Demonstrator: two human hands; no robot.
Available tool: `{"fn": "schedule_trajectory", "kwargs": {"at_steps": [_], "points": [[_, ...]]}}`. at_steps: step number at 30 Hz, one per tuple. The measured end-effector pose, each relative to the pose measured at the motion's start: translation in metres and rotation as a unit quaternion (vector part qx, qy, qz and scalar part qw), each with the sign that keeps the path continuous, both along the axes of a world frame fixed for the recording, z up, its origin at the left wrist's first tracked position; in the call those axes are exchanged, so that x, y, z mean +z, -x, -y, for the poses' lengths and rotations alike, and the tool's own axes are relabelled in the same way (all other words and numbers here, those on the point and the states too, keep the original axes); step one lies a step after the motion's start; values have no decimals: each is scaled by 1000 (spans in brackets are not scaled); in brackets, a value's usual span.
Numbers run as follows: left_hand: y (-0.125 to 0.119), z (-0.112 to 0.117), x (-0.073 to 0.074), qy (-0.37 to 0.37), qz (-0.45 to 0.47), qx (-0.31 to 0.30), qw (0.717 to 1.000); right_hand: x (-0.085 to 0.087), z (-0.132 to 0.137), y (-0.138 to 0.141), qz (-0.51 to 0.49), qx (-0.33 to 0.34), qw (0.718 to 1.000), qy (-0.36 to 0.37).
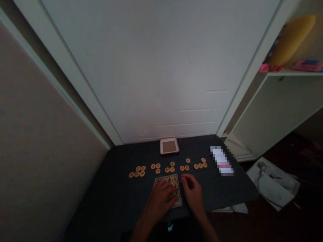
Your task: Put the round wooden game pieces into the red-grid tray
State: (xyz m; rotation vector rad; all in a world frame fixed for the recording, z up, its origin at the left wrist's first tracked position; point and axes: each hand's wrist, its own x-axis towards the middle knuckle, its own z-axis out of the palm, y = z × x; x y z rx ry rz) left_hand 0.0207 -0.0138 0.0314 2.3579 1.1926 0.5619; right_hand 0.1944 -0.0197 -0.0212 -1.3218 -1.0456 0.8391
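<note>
The left hand [159, 197] arches over the shallow tray [180, 202] at the near middle of the counter [108, 191], fingers bent down among dark-marked discs [175, 179]; whether it grips one, I cannot tell. The right hand [192, 189] sits just right of the tray, fingers curled in narrow, and any disc in them is hidden.

Discs sit packed together in the tray, though the left hand covers part of it. Beyond, red-marked discs [142, 173] lie loose in small groups from left to right. The sorting looks partly done: these groups are out, while the tray's discs remain inside.

A shallow open box [161, 148] stands at the far edge; a blurred pale item [222, 161] lies at the right. Behind rises a white panel [136, 67] with heart reliefs; right are a shelf [285, 73] and, below, a white box [275, 185].
</note>
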Motion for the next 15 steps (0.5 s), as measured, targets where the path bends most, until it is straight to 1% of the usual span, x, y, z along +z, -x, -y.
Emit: {"fn": "schedule_trajectory", "kwargs": {"at_steps": [5,10,15], "points": [[5,2,-4,-11,0,23,1000,1,0,0,3,10,1000,1],[-6,2,-2,-9,-6,-3,1000,1,0,0,23,7,1000,0],[-10,2,-2,-14,6,12,1000,-2,-1,0,18,-2,1000,-6]]}}
